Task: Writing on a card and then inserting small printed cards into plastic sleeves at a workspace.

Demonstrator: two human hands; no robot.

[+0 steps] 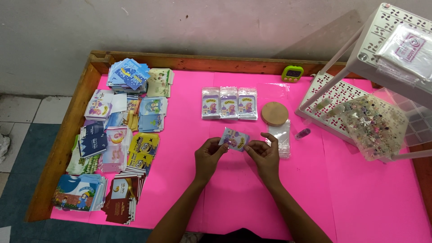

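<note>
glossy plastic packet [234, 138], matt pink paper table cover [234, 189], rough wood frame [67, 130], smooth wood disc [274, 113]

Bright, even light; soft shadows; sharp focus; edges slightly bowed.

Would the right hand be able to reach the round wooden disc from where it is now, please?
Probably yes: the right hand and left hand hold a small card, the wooden disc lies just beyond, and only flat clear sleeves sit between.
</note>
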